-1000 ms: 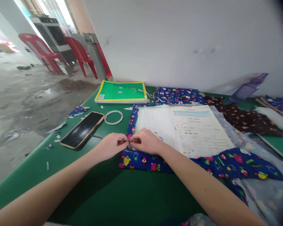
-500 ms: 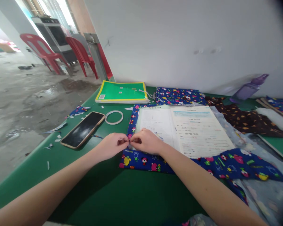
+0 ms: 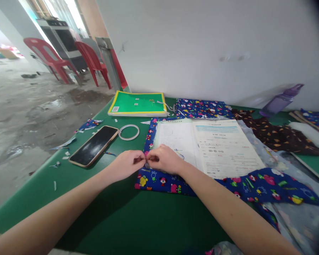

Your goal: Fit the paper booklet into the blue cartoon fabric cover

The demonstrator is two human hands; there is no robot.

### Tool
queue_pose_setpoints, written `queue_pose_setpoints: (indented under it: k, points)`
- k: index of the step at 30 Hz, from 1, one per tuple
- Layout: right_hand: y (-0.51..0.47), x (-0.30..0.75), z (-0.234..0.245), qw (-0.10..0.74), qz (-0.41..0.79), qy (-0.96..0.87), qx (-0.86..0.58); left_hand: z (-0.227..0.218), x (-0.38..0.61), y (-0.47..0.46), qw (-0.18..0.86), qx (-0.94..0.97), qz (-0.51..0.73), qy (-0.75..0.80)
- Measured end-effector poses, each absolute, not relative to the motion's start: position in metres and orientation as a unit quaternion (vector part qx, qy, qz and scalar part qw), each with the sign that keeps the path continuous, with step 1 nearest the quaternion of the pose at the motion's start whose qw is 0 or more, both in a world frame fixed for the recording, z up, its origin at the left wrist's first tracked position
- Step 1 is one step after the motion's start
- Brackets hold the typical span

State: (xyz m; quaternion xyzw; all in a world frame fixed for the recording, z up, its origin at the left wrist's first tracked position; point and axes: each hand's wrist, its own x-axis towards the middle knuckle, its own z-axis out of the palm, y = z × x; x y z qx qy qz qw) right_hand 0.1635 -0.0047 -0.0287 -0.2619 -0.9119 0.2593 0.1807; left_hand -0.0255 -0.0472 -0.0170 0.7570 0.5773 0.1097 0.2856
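An open book (image 3: 225, 148) with printed pages lies on a blue cartoon-patterned cloth (image 3: 163, 185), which shows along the book's left and front edges. My left hand (image 3: 127, 163) is closed in a pinch at the cloth's left edge. Its fingertips meet those of my right hand (image 3: 164, 159), also pinched and resting over the book's lower left corner. Whatever is between the fingertips is too small to make out. Left of my hands are a roll of white tape (image 3: 129, 132) and a phone (image 3: 94, 146) with a dark screen.
A green book (image 3: 138, 102) with a yellow border and a folded patterned cloth (image 3: 202, 108) lie along the wall. At right are a brown cloth (image 3: 273, 132) and a purple bottle (image 3: 280, 101). Cloth scraps (image 3: 89, 124) lie near the table's left edge. Red chairs (image 3: 91, 60) stand beyond.
Both hands stay pinched together at the same spot, with only a very slight shift of the fingers. The book, cloth, tape and phone have not moved.
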Motion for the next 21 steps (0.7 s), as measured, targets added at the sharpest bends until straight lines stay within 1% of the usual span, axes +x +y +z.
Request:
queue_pose_setpoints:
  k: [11,16,21]
  points:
    - [-0.0034,0.1637,-0.0282,0.184,0.242,-0.918,-0.254,-0.0166,-0.0263,-0.0482,0.305,0.747,0.12,0.579]
    - [-0.0043,0.1637,-0.0271,0.178,0.258,-0.91,-0.27,-0.0151,-0.0263,-0.0467,0.318,0.743,0.116,0.577]
    - [-0.0043,0.164,-0.0274,0.182,0.252,-0.911,-0.27,-0.0168,-0.0269,-0.0457,0.31,0.745,0.111,0.58]
